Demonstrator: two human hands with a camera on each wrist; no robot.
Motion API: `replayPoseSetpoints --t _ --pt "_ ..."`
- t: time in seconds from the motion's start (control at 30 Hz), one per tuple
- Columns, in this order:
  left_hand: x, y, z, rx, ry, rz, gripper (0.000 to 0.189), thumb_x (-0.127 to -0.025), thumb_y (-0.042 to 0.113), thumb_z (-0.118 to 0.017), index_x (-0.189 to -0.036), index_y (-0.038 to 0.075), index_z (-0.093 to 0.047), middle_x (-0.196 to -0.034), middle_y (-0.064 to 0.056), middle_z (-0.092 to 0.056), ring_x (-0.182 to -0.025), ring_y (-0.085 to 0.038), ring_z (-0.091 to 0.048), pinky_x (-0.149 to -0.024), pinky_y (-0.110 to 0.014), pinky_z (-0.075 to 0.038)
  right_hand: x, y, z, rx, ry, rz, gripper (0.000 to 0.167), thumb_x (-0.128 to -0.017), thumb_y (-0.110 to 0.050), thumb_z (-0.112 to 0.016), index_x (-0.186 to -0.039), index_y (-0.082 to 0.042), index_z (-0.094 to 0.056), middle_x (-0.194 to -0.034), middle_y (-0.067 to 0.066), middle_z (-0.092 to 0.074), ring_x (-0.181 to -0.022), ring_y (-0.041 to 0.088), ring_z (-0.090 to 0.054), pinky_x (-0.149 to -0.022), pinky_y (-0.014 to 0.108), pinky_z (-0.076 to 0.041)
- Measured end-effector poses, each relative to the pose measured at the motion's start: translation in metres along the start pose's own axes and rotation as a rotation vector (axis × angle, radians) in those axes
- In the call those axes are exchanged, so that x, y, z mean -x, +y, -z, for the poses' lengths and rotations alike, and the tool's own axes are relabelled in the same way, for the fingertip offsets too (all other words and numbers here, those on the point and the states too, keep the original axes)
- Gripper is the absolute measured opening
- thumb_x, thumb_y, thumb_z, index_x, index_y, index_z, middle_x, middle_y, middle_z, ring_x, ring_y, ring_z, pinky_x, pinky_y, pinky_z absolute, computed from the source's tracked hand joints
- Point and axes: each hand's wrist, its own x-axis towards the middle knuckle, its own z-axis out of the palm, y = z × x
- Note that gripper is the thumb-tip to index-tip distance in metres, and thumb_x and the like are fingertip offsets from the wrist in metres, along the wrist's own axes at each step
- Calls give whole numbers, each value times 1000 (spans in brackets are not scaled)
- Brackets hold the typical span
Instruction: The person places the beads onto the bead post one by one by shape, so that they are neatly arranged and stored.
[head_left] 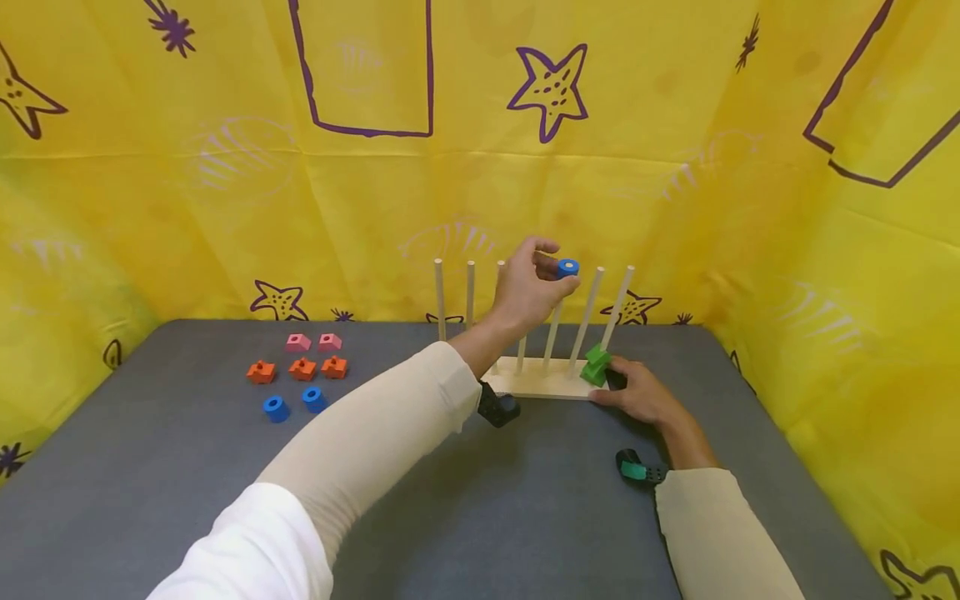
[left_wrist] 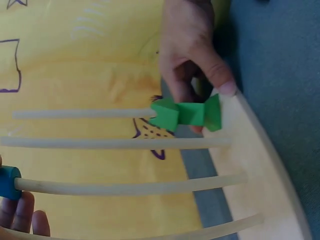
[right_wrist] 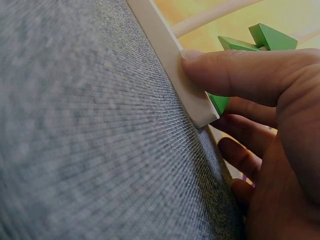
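My left hand [head_left: 523, 290] pinches a blue cylinder bead [head_left: 567, 267] between thumb and fingers at the top of an upright wooden peg. The pale peg tip shows inside the bead's hole, and in the left wrist view the peg [left_wrist: 125, 188] runs into the bead [left_wrist: 9, 182]. My right hand [head_left: 639, 392] grips the right end of the wooden base [head_left: 536, 382], thumb on its front edge in the right wrist view. Beside those fingers, several green angular blocks [head_left: 597, 365] are stacked low on the rightmost peg [head_left: 618, 308].
Left on the grey table [head_left: 450, 517] lie two pink blocks [head_left: 298, 342], three orange blocks [head_left: 302, 369] and two blue cylinder beads [head_left: 276, 408]. Other pegs [head_left: 439, 300] stand along the base, some partly behind my left arm. A yellow patterned cloth [head_left: 480, 192] rises behind the table.
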Motion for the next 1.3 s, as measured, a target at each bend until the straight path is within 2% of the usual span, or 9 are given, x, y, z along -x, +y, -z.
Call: replayPoseSetpoints --t 0.17,0.43,0.63,0.83,1.0,1.3 --pt "3 -13 -4 68 20 22 59 -83 7 -76 -127 11 -37 -96 -5 -60 -84 -18 -60 -67 -28 -52 -1 1 0 -9 3 16 51 -82 -16 -78 -125 3 -59 -125 24 -56 -120 41 -46 -104 59 -26" --pt "10 -38 -9 101 37 66 60 -82 4 -76 -128 9 -38 -96 -6 -60 -85 -18 -61 -72 -29 -53 -3 2 1 -1 -24 -28 58 -83 -20 -78 -131 3 -55 -130 25 -53 -124 42 -42 -105 61 -24" --pt "19 -56 -12 92 38 91 59 -82 4 -76 -128 11 -40 -95 -7 -59 -86 -18 -61 -73 -33 -53 -4 0 2 -6 -7 -37 57 -83 -18 -77 -131 2 -55 -132 24 -52 -125 41 -42 -106 60 -22" --pt "26 -75 -16 84 23 130 59 -81 2 -76 -129 11 -42 -94 -7 -59 -85 -19 -61 -74 -32 -53 -2 0 3 8 -26 -67 60 -84 -21 -77 -133 2 -53 -134 24 -50 -126 40 -40 -107 60 -21" --pt "31 -85 -18 72 8 148 59 -82 2 -76 -130 9 -42 -95 -6 -60 -85 -20 -61 -75 -31 -53 -2 1 3 20 -27 -75 60 -84 -22 -77 -134 2 -52 -135 24 -49 -126 41 -40 -106 60 -22" --pt "37 -103 -18 -12 5 197 52 -80 2 -78 -121 7 -47 -97 -6 -62 -87 -21 -61 -74 -32 -53 -4 0 2 29 -31 -72 61 -84 -21 -77 -135 2 -52 -136 24 -49 -128 40 -39 -107 58 -23"
